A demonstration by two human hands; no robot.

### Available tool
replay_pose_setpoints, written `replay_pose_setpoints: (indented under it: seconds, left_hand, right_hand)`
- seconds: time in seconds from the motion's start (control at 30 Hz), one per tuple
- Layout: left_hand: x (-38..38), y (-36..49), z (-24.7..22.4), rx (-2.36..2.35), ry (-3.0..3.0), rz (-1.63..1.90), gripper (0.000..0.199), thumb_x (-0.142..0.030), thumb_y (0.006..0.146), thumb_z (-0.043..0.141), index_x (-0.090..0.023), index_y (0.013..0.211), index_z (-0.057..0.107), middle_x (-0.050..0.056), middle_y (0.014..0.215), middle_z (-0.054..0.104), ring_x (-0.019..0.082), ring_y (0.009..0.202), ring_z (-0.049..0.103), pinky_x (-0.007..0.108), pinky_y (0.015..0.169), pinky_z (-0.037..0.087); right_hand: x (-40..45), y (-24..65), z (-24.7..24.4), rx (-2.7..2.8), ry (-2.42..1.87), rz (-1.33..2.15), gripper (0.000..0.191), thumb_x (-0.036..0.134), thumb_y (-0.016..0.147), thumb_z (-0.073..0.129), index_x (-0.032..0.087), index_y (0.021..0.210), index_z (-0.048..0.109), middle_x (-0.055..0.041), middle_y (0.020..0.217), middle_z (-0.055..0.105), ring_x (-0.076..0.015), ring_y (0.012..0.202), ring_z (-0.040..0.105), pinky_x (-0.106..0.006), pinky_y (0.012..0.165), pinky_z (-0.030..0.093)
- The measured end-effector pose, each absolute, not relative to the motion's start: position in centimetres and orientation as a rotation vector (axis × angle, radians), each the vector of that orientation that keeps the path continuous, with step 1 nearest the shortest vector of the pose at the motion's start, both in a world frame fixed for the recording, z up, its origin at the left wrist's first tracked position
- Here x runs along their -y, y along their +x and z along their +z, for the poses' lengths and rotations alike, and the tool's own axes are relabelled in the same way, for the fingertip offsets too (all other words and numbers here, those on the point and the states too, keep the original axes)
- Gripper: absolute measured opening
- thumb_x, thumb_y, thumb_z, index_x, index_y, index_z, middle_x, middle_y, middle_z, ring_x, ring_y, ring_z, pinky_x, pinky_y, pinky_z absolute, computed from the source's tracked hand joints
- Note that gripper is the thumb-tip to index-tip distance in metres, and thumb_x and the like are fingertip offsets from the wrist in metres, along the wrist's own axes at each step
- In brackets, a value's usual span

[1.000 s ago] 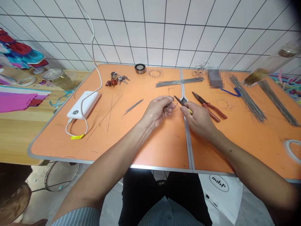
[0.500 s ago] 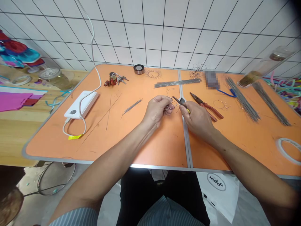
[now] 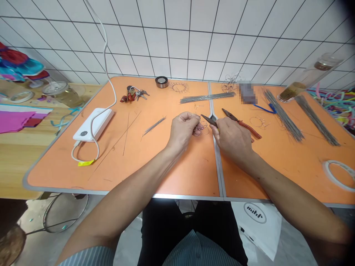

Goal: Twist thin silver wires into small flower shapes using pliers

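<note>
My left hand pinches a piece of thin bent wire, whose loops stick out past the fingertips. My right hand is wrapped round needle-nose pliers; their dark jaws point left at the wire, close to my left fingertips. Whether the tips touch the wire I cannot tell. Just behind my right hand lie red-handled pliers, partly covered by the hand. Bent wire rings lie on the table, one at the back and another on the right.
On the orange table lie bundles of straight wire, a tape roll, keys and a white power bank with a cable. A clear tube and a white ring-shaped roll are on the right.
The pliers' jaws have tilted slightly and remain beside the wire in my left hand. The whole view has shifted a little; both hands keep their holds.
</note>
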State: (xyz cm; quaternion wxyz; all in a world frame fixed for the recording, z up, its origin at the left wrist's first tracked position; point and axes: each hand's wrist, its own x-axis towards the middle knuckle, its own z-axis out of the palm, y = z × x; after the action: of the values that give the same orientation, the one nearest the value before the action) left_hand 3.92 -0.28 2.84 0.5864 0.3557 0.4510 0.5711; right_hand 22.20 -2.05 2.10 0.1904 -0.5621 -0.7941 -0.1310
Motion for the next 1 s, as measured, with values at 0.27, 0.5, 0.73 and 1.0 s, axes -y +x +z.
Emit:
replay_pose_setpoints:
  seconds: [0.27,0.5,0.73,1.0]
  left_hand:
    - [-0.4,3.3,2.7,-0.975,0.727,1.281,0.016,-0.02,0.081,0.078,-0.017,0.073,0.065,0.001,0.064,0.068,0.008,0.05,0.059,0.018,0.048,0.043]
    - [-0.6,2.9,3.2,-0.952,0.646,1.231,0.018,-0.018,0.077,0.083,-0.017,0.074,0.065,-0.002,0.062,0.064,0.005,0.047,0.053,0.016,0.047,0.042]
    - [-0.6,3.0,3.3,-0.947,0.621,1.199,0.014,-0.017,0.077,0.079,-0.016,0.073,0.065,-0.001,0.061,0.064,0.005,0.046,0.05,0.016,0.046,0.04]
    - [-1.1,2.1,3.5,-0.94,0.611,1.248,0.017,-0.02,0.075,0.082,-0.016,0.076,0.065,-0.001,0.064,0.065,0.004,0.048,0.051,0.016,0.047,0.04]
  right_hand:
    - [1.2,22.6,2.1,2.16,-1.521,0.15,0.03,0.044,0.116,0.046,0.023,0.105,0.065,-0.0123,0.108,0.076,-0.0311,0.105,0.068,-0.039,0.075,0.039]
    - [0.9,23.0,1.7,2.165,-1.485,0.043,0.032,0.044,0.116,0.046,0.023,0.112,0.069,-0.0142,0.114,0.077,-0.0331,0.109,0.069,-0.04,0.076,0.04]
    - [0.8,23.1,1.4,2.187,-1.446,-0.047,0.036,0.047,0.117,0.044,0.022,0.11,0.069,-0.0138,0.109,0.075,-0.0321,0.104,0.069,-0.04,0.074,0.038]
    - [0.7,23.7,1.5,2.226,-1.425,-0.012,0.033,0.045,0.117,0.048,0.023,0.11,0.071,-0.0125,0.11,0.075,-0.0312,0.106,0.07,-0.039,0.077,0.04]
